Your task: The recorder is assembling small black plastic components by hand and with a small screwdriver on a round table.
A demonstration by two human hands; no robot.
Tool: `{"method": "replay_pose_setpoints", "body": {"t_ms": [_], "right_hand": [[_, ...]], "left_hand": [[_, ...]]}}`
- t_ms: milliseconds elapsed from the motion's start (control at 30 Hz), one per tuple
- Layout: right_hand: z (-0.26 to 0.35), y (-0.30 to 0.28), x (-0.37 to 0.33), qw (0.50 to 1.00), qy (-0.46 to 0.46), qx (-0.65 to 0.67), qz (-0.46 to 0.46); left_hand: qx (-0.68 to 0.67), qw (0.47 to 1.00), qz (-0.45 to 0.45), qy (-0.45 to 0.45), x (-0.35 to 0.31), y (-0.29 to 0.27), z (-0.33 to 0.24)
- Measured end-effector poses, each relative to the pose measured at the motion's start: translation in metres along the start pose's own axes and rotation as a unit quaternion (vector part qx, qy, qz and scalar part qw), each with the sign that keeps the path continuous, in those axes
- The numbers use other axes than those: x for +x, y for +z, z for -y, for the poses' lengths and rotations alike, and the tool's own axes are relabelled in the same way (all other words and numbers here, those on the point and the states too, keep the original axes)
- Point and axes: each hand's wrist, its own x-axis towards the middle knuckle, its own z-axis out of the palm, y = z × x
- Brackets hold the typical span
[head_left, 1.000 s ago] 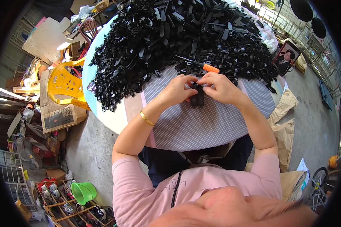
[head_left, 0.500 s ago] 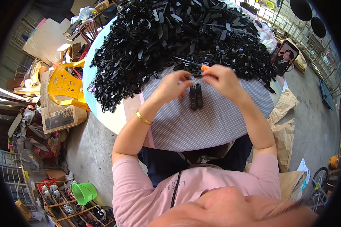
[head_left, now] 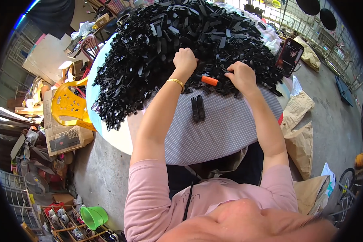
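Note:
A large heap of black plastic pieces (head_left: 149, 60) covers the far part of the round table. My left hand (head_left: 185, 60), with a gold bangle on its wrist, reaches into the heap's middle; its fingertips are hidden. At the heap's near right edge is my right hand (head_left: 243, 77), thumb and fingers bent together against the small pieces; what lies between them is too small to make out. Between the hands lies a tool with an orange handle (head_left: 209, 80), its shaft not distinguishable. Two long black parts (head_left: 198, 109) rest side by side on the dotted cloth (head_left: 230, 125) nearer me.
A phone (head_left: 289, 57) stands at the table's right edge. Brown paper sacks (head_left: 298, 145) sit on the floor to the right. On the left are a yellow plastic chair (head_left: 70, 105), a cardboard box (head_left: 68, 139), and a green bucket (head_left: 94, 218) by a shoe rack.
My hands have parted from above the two long black parts: the left reached forward into the heap, the right moved to its near edge. The view has shifted somewhat.

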Motion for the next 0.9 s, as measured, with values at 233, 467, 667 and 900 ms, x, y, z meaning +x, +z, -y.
{"method": "replay_pose_setpoints", "body": {"t_ms": [233,467,667,900], "right_hand": [[-0.01,0.0,0.005,0.995,0.035,0.088,-0.027],[-0.013,-0.02,0.002,0.996,0.046,0.002,0.078],[-0.006,-0.001,-0.003,0.998,-0.02,-0.037,0.04],[0.002,0.003,-0.001,0.995,-0.017,0.098,-0.022]], "left_hand": [[-0.189,0.98,-0.045,-0.046,-0.005,-0.022,0.015],[-0.701,0.689,0.086,-0.161,-0.062,-0.067,0.032],[-0.762,0.581,0.233,-0.168,-0.102,-0.072,0.037],[-0.744,0.609,0.246,-0.124,-0.116,-0.071,0.031]]}}
